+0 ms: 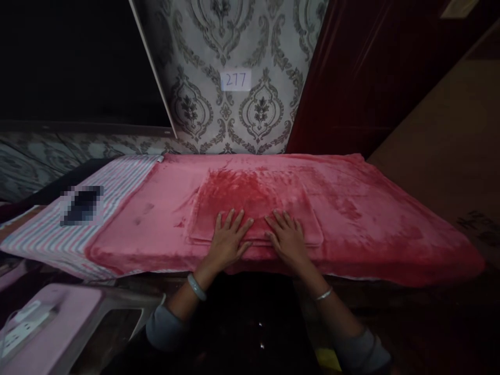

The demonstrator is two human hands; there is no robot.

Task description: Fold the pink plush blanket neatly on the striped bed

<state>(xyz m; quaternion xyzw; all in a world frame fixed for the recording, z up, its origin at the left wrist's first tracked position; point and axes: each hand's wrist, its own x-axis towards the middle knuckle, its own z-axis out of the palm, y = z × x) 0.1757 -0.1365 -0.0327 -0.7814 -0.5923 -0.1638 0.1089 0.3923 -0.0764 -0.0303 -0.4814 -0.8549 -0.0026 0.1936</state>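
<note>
A folded pink fleece cloth (253,200) lies flat on a pink blanket (371,213) that covers a long table. My left hand (228,237) rests flat on the near edge of the folded cloth, fingers spread. My right hand (287,237) lies flat beside it on the same edge, fingers spread too. Neither hand holds anything. Each wrist wears a bangle.
A striped sheet (50,229) covers the table's left end, with a dark blurred object (82,205) on it. A pink stool (58,323) with a white power strip (23,328) stands at lower left. Patterned wallpaper with a "277" label (235,80) is behind.
</note>
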